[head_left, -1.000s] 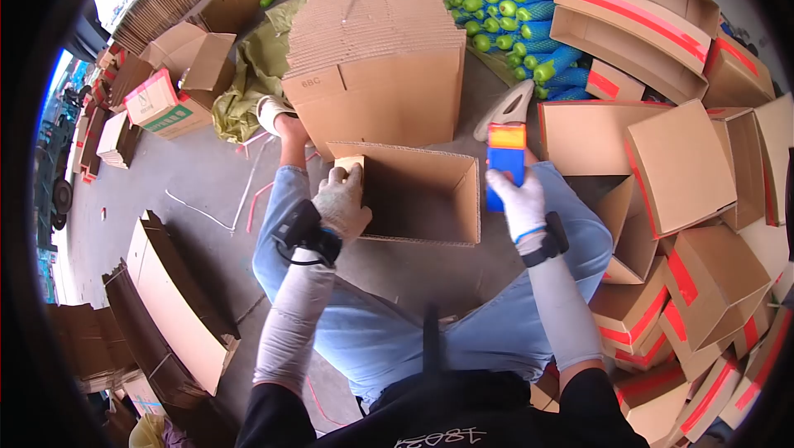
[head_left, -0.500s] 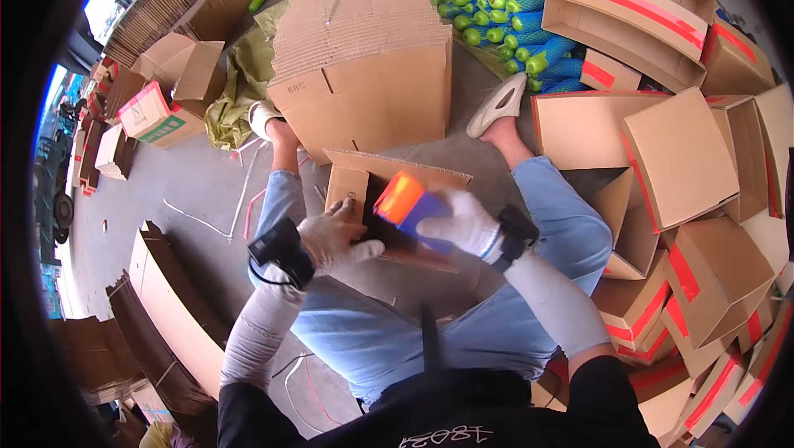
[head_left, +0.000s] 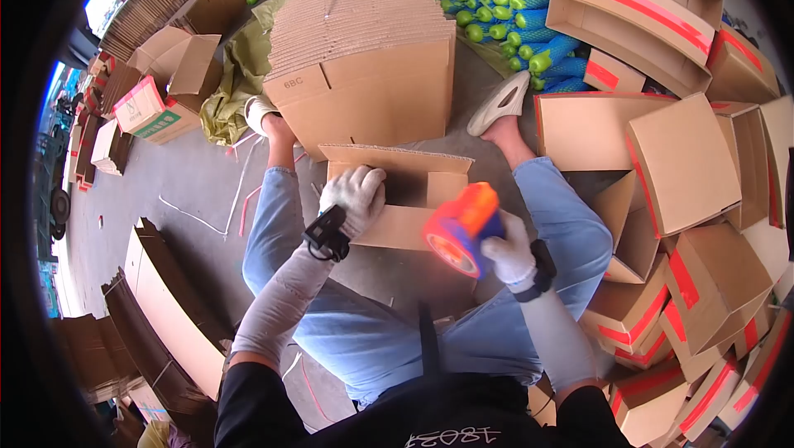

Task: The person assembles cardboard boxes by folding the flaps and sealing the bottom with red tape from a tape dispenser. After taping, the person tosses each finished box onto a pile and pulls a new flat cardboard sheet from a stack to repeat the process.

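Observation:
My right hand [head_left: 511,251], in a white glove, is closed around a blue and orange tape dispenser [head_left: 456,237], slightly blurred, in front of the right part of a cardboard box [head_left: 395,227]. That box sits between my legs with its top open and its flaps standing out. At its left end, my gloved left hand [head_left: 354,198] has its fingers curled over the cardboard, the fingertips partly hidden. The dispenser is apart from the box's left end and overlaps its near flap in the view.
A tall stack of flattened cartons [head_left: 364,96] stands just beyond the box. Taped boxes [head_left: 682,162] are piled on the right. Green produce in blue netting [head_left: 517,14] lies at the back. Folded cardboard [head_left: 178,299] and loose straps [head_left: 225,229] are on the left floor.
My right hand has drawn the tape dispenser right and toward me, away from the box's opening. My left hand has moved up onto the box's left end, its fingers now curled. The near flap shows.

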Motion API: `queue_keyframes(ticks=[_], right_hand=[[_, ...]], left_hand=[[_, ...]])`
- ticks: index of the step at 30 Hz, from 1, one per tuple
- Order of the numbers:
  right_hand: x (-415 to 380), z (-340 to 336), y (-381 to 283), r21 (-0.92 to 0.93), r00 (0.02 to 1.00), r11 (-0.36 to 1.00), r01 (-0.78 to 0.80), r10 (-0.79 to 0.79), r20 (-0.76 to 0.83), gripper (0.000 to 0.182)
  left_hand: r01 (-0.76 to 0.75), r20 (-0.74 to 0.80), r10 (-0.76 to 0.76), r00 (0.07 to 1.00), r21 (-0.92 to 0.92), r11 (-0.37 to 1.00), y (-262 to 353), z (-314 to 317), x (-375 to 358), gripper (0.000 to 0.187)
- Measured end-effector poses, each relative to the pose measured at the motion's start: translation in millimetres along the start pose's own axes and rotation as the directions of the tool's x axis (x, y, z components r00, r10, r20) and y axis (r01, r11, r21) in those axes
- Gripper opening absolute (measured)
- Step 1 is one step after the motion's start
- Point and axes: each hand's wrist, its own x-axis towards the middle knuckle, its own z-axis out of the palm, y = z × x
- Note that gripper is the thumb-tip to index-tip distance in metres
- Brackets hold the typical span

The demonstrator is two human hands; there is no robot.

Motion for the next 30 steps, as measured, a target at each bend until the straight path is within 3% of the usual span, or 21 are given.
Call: queue_keyframes(ticks=[1,4,6,7,8,10,11,14,17,22,27,30], right_hand=[[0.2,5.7,3.3,0.057,0.999,0.998,-0.041,0.041,-0.001,0.071],[5.3,9.5,-10.0,0.150,0.990,0.981,-0.122,0.109,0.093,0.071],[2.8,-9.4,37.0,-0.193,0.987,0.980,-0.052,0.080,0.139,0.073],[1.4,-9.0,39.7,-0.254,0.983,0.965,-0.064,0.105,0.153,0.074],[-0.1,-8.6,42.3,-0.314,0.977,0.947,-0.072,0.130,0.167,0.075],[-1.3,8.6,12.6,-0.224,0.961,0.954,-0.199,0.235,0.148,0.077],[-2.8,3.8,24.1,-0.196,0.981,0.969,-0.150,0.171,0.095,0.075],[-0.7,0.7,22.5,-0.298,0.971,0.942,-0.154,0.200,0.131,0.073],[12.9,2.5,18.2,-0.161,0.947,0.962,-0.221,0.251,0.199,0.071],[52.3,0.2,-9.6,-0.080,0.944,0.966,-0.246,0.258,0.204,0.077],[108.7,12.7,-22.2,-0.461,0.807,0.839,-0.289,0.473,0.355,0.070],[113.9,17.1,-20.0,-0.516,0.781,0.804,-0.294,0.514,0.355,0.066]], left_hand=[[-0.076,-0.044,0.078,0.996,0.036,0.996,-2.1,-0.5,-5.1,0.043],[-0.063,-0.158,0.085,0.984,0.140,0.988,13.2,-23.5,8.0,0.054],[0.092,-0.099,-0.078,0.992,0.149,0.984,20.1,-37.2,28.5,0.061],[0.152,-0.048,-0.147,0.988,0.135,0.979,12.6,-22.2,31.8,0.063],[0.155,0.028,-0.166,0.986,0.234,0.960,13.0,-1.9,24.4,0.066],[0.139,0.062,-0.154,0.986,0.207,0.968,27.2,-16.5,9.6,0.069],[0.139,0.104,-0.157,0.982,0.166,0.976,29.8,-25.9,6.5,0.071],[0.098,0.209,-0.134,0.969,0.172,0.980,33.5,-31.6,-30.4,0.080],[0.141,0.345,-0.165,0.924,0.094,0.986,34.7,-16.5,-74.2,0.087],[0.203,0.230,-0.223,0.947,0.104,0.974,38.1,-5.0,-64.4,0.077],[0.232,0.210,-0.225,0.951,-0.008,0.973,28.8,-2.8,-67.3,0.069],[0.353,0.222,-0.303,0.927,-0.239,0.904,30.9,-14.0,-66.1,0.066]])
